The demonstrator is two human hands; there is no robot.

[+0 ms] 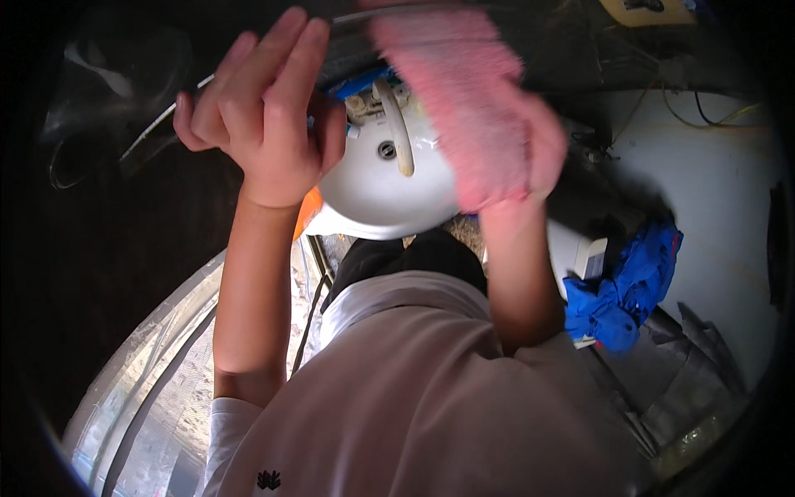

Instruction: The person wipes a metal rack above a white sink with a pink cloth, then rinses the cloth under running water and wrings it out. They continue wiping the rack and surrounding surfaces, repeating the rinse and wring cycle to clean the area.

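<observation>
A fluffy pink cloth, slightly blurred, hangs from my right hand, which grips it above the right side of a white washbasin. My left hand is raised at the basin's left side with its fingers apart and nothing seen in it. Between the hands, a pale curved faucet reaches over the bowl, beside the round drain.
An orange object shows behind my left wrist. Crumpled blue fabric lies at the right, near a white surface with thin wires. A window stands at the lower left.
</observation>
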